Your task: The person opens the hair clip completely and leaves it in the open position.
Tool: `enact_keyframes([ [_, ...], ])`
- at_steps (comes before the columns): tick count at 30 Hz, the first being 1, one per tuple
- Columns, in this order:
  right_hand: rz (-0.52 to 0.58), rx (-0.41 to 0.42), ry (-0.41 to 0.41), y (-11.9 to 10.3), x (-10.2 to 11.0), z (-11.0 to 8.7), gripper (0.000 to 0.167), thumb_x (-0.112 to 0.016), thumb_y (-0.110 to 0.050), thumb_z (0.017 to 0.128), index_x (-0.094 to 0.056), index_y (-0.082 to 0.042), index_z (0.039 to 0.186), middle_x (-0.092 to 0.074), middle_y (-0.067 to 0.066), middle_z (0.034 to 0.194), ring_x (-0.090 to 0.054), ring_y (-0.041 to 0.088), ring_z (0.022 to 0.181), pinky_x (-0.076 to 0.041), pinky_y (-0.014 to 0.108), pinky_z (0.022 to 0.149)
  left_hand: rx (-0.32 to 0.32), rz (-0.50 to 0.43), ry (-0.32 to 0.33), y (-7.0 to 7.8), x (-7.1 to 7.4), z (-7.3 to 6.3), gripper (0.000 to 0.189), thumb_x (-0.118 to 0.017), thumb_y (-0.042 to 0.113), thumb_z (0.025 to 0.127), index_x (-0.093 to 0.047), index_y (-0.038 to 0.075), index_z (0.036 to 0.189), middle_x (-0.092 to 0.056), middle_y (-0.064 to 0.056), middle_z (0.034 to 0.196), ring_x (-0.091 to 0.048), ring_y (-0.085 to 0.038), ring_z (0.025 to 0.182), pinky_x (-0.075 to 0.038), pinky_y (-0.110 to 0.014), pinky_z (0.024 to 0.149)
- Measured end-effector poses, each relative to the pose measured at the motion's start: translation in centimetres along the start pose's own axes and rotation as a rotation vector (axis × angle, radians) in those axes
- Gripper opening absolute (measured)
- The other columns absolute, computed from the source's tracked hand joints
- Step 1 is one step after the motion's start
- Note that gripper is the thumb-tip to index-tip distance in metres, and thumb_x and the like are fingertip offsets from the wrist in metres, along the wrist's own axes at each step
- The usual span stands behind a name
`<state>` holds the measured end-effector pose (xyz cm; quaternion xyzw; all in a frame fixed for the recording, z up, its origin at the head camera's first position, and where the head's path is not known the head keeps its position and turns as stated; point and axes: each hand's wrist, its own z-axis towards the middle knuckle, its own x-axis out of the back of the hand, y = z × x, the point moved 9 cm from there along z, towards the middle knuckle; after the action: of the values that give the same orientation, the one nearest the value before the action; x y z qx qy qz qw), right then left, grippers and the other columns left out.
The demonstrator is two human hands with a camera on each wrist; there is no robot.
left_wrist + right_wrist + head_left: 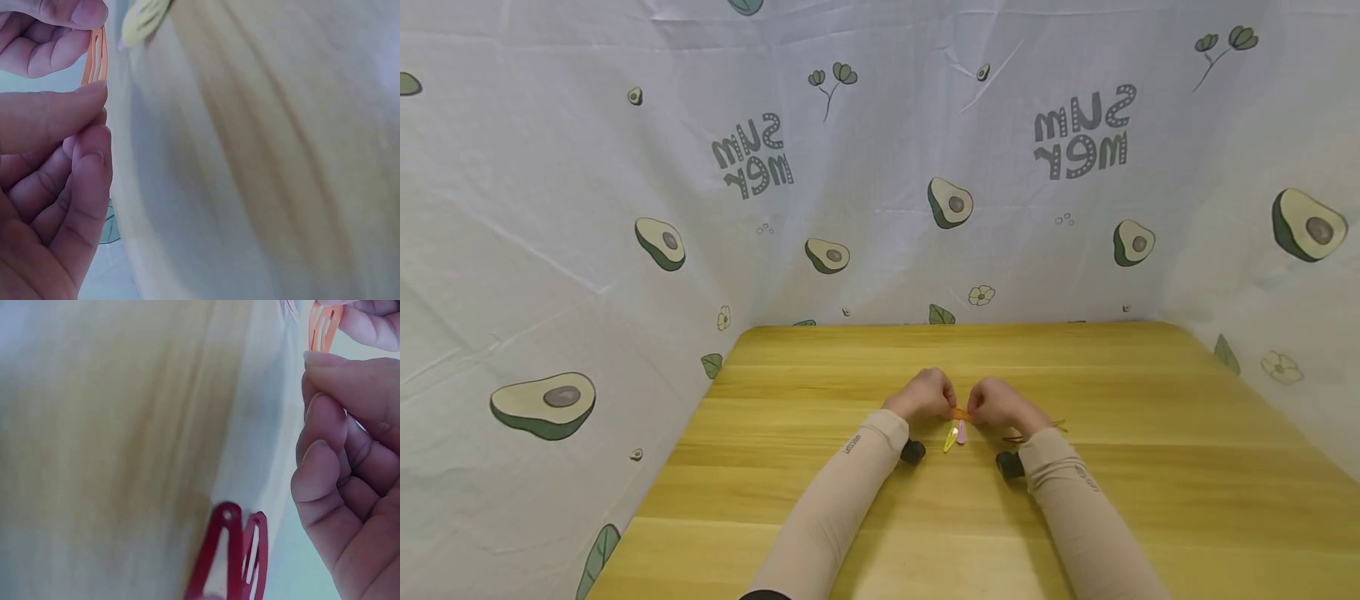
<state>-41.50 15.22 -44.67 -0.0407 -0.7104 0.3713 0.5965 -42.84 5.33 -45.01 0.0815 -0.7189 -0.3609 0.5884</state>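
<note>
Both hands pinch an orange snap hair clip just above the table, one at each end. My left hand grips it between thumb and forefinger; in the left wrist view its slotted middle shows between the two hands. From the other side, my right hand holds its end between thumb and fingertip, the other fingers curled. Close below the hands lie a yellow hair clip and a pink hair clip. Dark red hair clip parts lie beside the right hand, cut off by the frame; whether one clip or two, I cannot tell.
The wood-grain table reaches back to a white cloth printed with avocados, which also hangs along both sides. Black wrist devices sit under both sleeved forearms, close to the tabletop.
</note>
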Motion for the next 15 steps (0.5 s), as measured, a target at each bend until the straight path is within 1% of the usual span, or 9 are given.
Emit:
enact_keyframes([
  [4, -0.009, 0.006, 0.021, 0.3, 0.5, -0.1, 0.009, -0.063, 0.006, 0.076, -0.069, 0.0, 0.078, -0.065, 0.007, 0.076, -0.055, 0.018, 0.071, -0.047, 0.03, 0.064, -0.014, 0.017, 0.014, 0.5, 0.3, -0.1, 0.016, -0.068, -0.006, 0.08, -0.071, 0.009, 0.076, -0.064, 0.001, 0.08, -0.054, -0.01, 0.07, -0.047, -0.021, 0.06],
  [9, -0.007, 0.03, 0.042, 0.1, 1.1, -0.6, 0.012, -0.061, 0.009, 0.076, -0.069, 0.001, 0.079, -0.066, 0.007, 0.077, -0.054, 0.017, 0.07, -0.047, 0.029, 0.062, -0.047, 0.03, 0.019, 1.2, 0.5, 0.0, 0.009, -0.073, -0.001, 0.082, -0.074, 0.007, 0.08, -0.066, 0.002, 0.08, -0.055, -0.008, 0.073, -0.047, -0.019, 0.064],
  [12, -0.001, 0.037, 0.046, -0.3, 1.3, -0.9, 0.012, -0.061, 0.01, 0.077, -0.069, 0.001, 0.08, -0.066, 0.008, 0.079, -0.054, 0.018, 0.07, -0.046, 0.029, 0.062, -0.05, 0.033, 0.012, 1.4, 0.4, 0.1, 0.005, -0.075, 0.001, 0.083, -0.075, 0.006, 0.083, -0.066, 0.002, 0.08, -0.054, -0.008, 0.072, -0.047, -0.018, 0.065],
  [15, 0.006, 0.049, 0.042, -0.7, 1.5, -1.3, 0.011, -0.061, 0.009, 0.078, -0.068, 0.002, 0.081, -0.066, 0.009, 0.079, -0.054, 0.018, 0.071, -0.047, 0.03, 0.062, -0.053, 0.038, 0.014, 1.4, 0.3, 0.1, 0.005, -0.074, 0.001, 0.084, -0.075, 0.006, 0.084, -0.065, 0.003, 0.079, -0.053, -0.008, 0.07, -0.046, -0.017, 0.064],
])
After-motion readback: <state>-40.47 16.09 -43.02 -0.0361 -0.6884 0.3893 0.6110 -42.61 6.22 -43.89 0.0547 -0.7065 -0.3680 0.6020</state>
